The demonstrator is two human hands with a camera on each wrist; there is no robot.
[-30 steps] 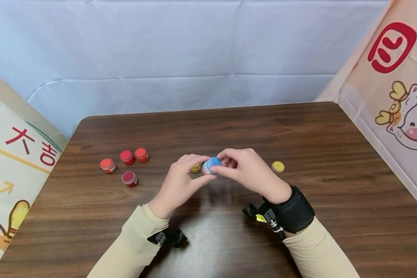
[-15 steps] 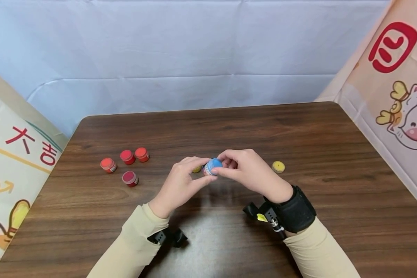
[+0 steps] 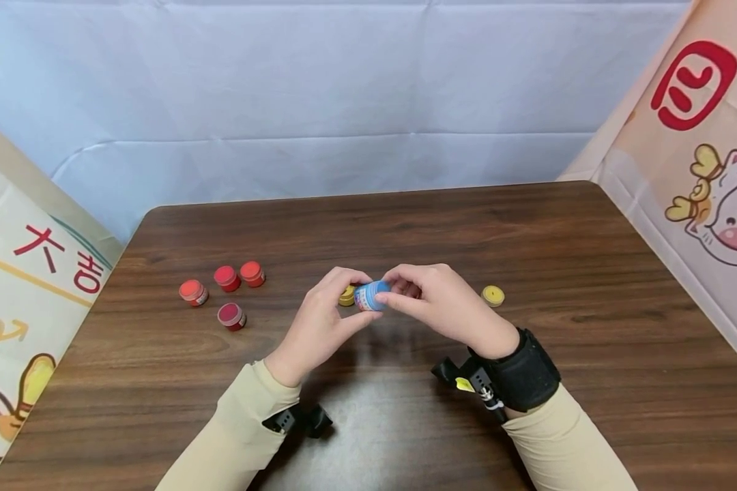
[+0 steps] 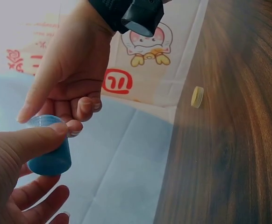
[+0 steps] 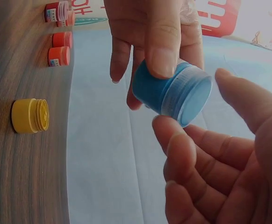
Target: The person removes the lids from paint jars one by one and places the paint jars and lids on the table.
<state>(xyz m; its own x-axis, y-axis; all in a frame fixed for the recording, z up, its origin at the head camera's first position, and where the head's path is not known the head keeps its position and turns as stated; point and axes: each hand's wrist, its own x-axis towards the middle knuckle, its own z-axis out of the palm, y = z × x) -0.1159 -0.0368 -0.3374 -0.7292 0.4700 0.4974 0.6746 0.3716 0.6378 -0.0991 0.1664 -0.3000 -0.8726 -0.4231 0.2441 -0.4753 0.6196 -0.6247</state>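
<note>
A small blue paint jar point(image 3: 368, 296) with a clear ribbed lid point(image 5: 187, 95) is held above the table, tipped on its side with the lid towards my right hand. My left hand point(image 3: 319, 317) grips its body between thumb and fingers. My right hand point(image 3: 439, 305) is at the lid, its fingers curled round the rim; in the right wrist view the thumb tip stands slightly off it. Behind my left fingers is a yellow paint jar point(image 5: 29, 115), lidless with its threaded neck showing. A yellow lid point(image 3: 493, 295) lies beyond my right wrist.
Several red and orange paint jars stand at the left of the wooden table point(image 3: 589, 273), among them a dark red one point(image 3: 231, 316) nearest me. A pale cloth point(image 3: 344, 102) hangs behind the table, and printed cloths point(image 3: 712, 204) flank it.
The blue jar has tilted further onto its side, showing more of its label. Both hands keep nearly the same place, with the right fingers still at the lid.
</note>
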